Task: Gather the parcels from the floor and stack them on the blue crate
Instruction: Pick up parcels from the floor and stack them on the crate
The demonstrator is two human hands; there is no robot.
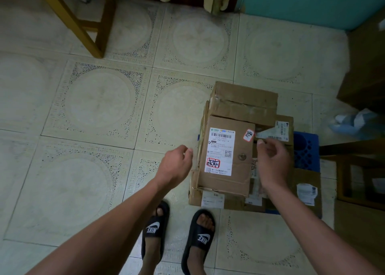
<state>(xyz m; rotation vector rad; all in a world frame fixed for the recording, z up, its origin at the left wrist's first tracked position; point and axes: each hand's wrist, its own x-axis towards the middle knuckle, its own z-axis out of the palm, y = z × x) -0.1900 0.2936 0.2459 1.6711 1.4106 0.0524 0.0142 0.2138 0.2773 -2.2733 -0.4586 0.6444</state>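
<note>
Atop the blue crate (306, 147), creased cardboard parcels (229, 156), labelled; left hand (177, 164) and right hand (273, 162) loosely curled, empty.

matt cardboard parcels (229, 154), plastic crate (306, 149)

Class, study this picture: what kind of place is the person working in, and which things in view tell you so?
Probably a room in a home or a small parcel storeroom. Clues: the patterned tile floor, wooden furniture legs, and labelled cardboard parcels stacked on a blue crate.
</note>
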